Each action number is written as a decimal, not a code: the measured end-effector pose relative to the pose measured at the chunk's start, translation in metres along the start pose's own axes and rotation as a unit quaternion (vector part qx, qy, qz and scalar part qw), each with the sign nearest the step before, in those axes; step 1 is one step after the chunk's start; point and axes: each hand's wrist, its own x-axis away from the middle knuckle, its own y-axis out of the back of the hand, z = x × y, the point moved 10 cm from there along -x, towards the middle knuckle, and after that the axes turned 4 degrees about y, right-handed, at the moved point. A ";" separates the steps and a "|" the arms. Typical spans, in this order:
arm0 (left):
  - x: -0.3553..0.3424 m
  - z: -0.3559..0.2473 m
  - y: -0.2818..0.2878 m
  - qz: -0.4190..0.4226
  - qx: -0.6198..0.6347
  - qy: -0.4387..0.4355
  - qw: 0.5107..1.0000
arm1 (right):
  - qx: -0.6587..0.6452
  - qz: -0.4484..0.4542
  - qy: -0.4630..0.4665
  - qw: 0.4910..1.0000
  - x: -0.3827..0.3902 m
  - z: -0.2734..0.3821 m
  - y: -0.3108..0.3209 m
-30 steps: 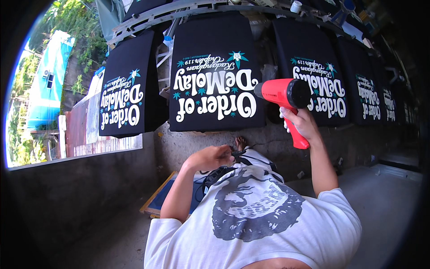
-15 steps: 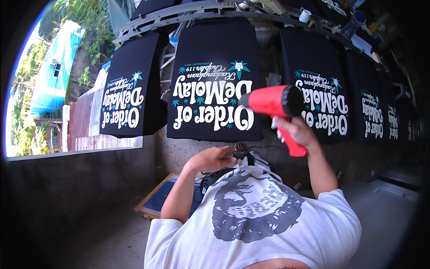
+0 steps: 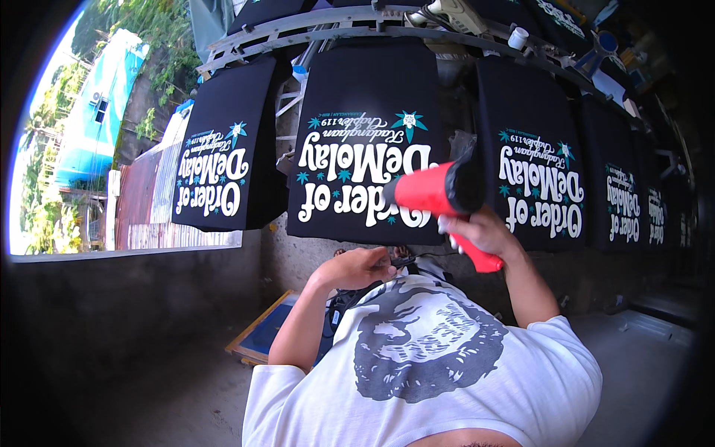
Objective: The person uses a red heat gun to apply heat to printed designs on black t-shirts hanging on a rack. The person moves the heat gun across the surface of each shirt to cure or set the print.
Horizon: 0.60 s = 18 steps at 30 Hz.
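Observation:
In my right hand [image 3: 482, 232] is a red heat gun [image 3: 428, 190] with black ends, gripped by its handle. White covers the tips of some fingers. Its nozzle points left, over the lower print of a black T-shirt [image 3: 372, 82] stretched flat in front of me. That shirt bears white lettering and teal leaf shapes, upside down from where I stand. My left hand [image 3: 361, 268] is at my waist, its fingers closed round what looks like a black cord [image 3: 404, 262]; the grip is partly hidden.
Matching printed shirts hang over boards to the left [image 3: 212, 164] and right [image 3: 540, 171], with more beyond. A metal rail [image 3: 328, 33] runs behind them, near a white cup [image 3: 518, 37]. A wood-framed blue screen [image 3: 261, 328] leans low at my left, below a wide window opening.
The heat gun has moved left and toward me, lower over the middle shirt. My view has shifted slightly, so the shirts sit further right. My left hand stays at my waist.

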 end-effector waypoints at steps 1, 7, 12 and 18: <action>0.002 0.004 0.002 0.001 0.001 -0.003 1.000 | -0.017 0.053 -0.013 0.998 0.002 0.004 -0.017; 0.028 0.036 0.032 -0.006 -0.006 -0.031 0.999 | -0.017 -0.054 -0.060 0.997 -0.013 -0.001 -0.023; 0.060 0.078 0.059 0.000 -0.022 -0.040 0.999 | -0.004 -0.052 -0.029 0.998 -0.034 0.023 -0.070; 0.104 0.135 0.093 0.009 0.000 -0.055 0.998 | -0.031 -0.019 -0.063 0.997 -0.050 0.050 -0.150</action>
